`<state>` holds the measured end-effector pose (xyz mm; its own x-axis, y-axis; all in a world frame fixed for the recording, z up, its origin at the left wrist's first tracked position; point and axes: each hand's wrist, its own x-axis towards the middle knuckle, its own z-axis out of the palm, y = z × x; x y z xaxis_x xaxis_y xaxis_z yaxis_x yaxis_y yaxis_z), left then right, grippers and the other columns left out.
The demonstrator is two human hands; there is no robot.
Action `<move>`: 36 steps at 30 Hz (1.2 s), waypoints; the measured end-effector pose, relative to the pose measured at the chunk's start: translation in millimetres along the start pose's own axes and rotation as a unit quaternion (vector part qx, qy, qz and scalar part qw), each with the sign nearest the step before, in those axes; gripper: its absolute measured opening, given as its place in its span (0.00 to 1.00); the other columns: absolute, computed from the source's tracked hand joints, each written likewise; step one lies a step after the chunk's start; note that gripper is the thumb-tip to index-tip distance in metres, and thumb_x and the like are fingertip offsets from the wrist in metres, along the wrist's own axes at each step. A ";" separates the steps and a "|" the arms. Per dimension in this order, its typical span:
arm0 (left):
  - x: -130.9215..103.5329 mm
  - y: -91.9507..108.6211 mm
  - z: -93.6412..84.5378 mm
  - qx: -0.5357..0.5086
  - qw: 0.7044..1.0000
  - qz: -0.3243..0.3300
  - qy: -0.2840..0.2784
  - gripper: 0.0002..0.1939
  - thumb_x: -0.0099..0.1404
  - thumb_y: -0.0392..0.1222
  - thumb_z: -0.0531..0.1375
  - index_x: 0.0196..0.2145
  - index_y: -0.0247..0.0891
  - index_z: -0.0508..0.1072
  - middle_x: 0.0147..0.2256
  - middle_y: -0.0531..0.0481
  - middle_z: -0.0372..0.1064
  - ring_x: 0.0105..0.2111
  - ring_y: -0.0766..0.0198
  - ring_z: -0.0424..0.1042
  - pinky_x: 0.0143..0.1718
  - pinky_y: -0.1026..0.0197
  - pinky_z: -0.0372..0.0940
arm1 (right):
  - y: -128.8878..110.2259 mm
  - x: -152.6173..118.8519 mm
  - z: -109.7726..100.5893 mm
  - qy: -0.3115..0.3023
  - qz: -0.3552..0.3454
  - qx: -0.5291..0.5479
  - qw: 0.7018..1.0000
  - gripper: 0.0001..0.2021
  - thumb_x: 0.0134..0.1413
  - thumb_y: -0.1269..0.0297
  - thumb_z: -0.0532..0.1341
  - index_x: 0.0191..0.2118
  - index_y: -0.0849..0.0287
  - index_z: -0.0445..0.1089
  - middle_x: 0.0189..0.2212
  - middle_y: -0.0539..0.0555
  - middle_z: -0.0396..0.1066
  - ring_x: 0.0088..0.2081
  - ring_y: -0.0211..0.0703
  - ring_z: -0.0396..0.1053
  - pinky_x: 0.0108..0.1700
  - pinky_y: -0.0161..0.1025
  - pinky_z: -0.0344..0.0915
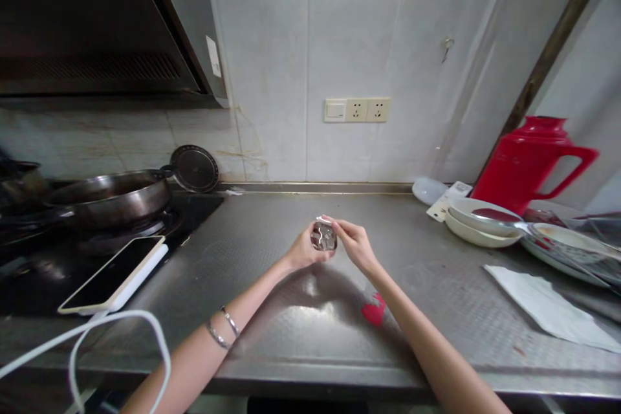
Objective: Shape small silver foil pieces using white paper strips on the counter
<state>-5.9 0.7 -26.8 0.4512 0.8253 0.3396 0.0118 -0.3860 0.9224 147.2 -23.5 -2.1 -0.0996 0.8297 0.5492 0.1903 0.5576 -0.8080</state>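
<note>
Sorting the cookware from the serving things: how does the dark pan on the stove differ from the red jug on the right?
The pan is dark metal, wide and shallow, open on top; the red jug is bright red, tall and lidded. The pan sits on the stove at left; the jug stands on the counter at right, behind stacked bowls. Both have a handle.

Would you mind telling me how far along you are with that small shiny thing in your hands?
Done: nothing visibly finished; the counter beneath holds only a red scrap. In hand: the left hand cups a small foil-like object while the right hand pinches its top edge. Left: whatever it holds is still hidden, so any opening looks barely begun.
</note>
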 end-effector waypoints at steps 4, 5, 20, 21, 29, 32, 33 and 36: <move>-0.8 -1.8 -0.7 -0.032 0.999 -0.022 0.028 0.35 0.46 0.45 0.69 0.50 0.35 0.61 0.36 0.47 0.68 0.26 0.69 0.66 0.25 0.67 0.62 | -6.4 -4.0 2.0 -0.012 -0.085 -0.040 0.996 0.15 0.59 0.56 0.54 0.46 0.50 0.73 0.46 0.51 0.73 0.51 0.48 0.68 0.61 0.51 0.53; -0.7 -2.7 -0.8 -0.035 0.998 -0.026 0.039 0.35 0.45 0.46 0.69 0.48 0.35 0.62 0.36 0.48 0.67 0.26 0.70 0.66 0.23 0.68 0.62 | -7.8 -5.1 2.1 -0.018 -0.111 -0.049 0.993 0.14 0.60 0.58 0.54 0.46 0.50 0.73 0.46 0.51 0.73 0.51 0.47 0.68 0.62 0.52 0.51; -8.1 6.4 5.3 -0.014 1.000 -0.007 0.017 0.33 0.45 0.38 0.67 0.49 0.35 0.62 0.36 0.49 0.67 0.30 0.67 0.66 0.29 0.67 0.61 | -12.2 -0.2 -5.9 0.030 -0.003 -0.028 0.999 0.16 0.58 0.55 0.55 0.43 0.57 0.75 0.43 0.55 0.75 0.44 0.51 0.72 0.46 0.43 0.68; -7.8 6.4 5.9 -0.016 1.000 -0.002 0.015 0.34 0.45 0.38 0.67 0.50 0.34 0.62 0.37 0.48 0.67 0.31 0.67 0.66 0.30 0.67 0.61 | -12.3 -1.1 -3.9 0.015 -0.012 -0.020 1.000 0.16 0.58 0.55 0.55 0.44 0.55 0.75 0.44 0.54 0.74 0.46 0.50 0.72 0.48 0.44 0.67; -5.8 12.2 9.2 -0.085 0.996 0.003 0.028 0.30 0.48 0.45 0.66 0.47 0.32 0.64 0.34 0.48 0.68 0.30 0.66 0.67 0.30 0.65 0.62 | -20.5 -6.4 0.1 -0.022 -0.130 -0.020 0.991 0.13 0.60 0.58 0.54 0.43 0.51 0.75 0.43 0.51 0.75 0.49 0.47 0.70 0.60 0.52 0.56; -6.9 12.5 9.1 -0.083 0.996 -0.007 0.021 0.28 0.49 0.46 0.66 0.45 0.32 0.65 0.30 0.49 0.67 0.26 0.68 0.66 0.27 0.66 0.62 | -23.0 -5.1 -4.9 -0.034 -0.103 0.006 0.994 0.14 0.59 0.56 0.55 0.39 0.53 0.76 0.38 0.51 0.77 0.46 0.48 0.72 0.60 0.53 0.56; -7.5 12.7 8.9 -0.074 0.997 -0.011 0.020 0.28 0.48 0.45 0.66 0.45 0.32 0.64 0.30 0.50 0.67 0.25 0.69 0.65 0.26 0.66 0.61 | -23.0 -4.2 -6.8 -0.025 -0.083 0.016 0.996 0.15 0.58 0.55 0.55 0.37 0.54 0.77 0.36 0.51 0.77 0.45 0.49 0.72 0.58 0.51 0.58; -10.0 15.6 8.1 -0.028 0.999 -0.008 0.016 0.29 0.46 0.40 0.67 0.46 0.33 0.64 0.33 0.49 0.67 0.27 0.69 0.65 0.26 0.67 0.61 | -20.6 -1.0 -11.0 0.070 -0.020 0.018 0.997 0.17 0.57 0.52 0.56 0.33 0.58 0.77 0.30 0.51 0.77 0.38 0.48 0.73 0.45 0.43 0.67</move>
<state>-3.1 -17.0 -17.3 0.4224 0.8445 0.3293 -0.0310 -0.3497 0.9364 154.2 -36.1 16.4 0.0318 0.7963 0.6041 0.1540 0.5933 -0.7901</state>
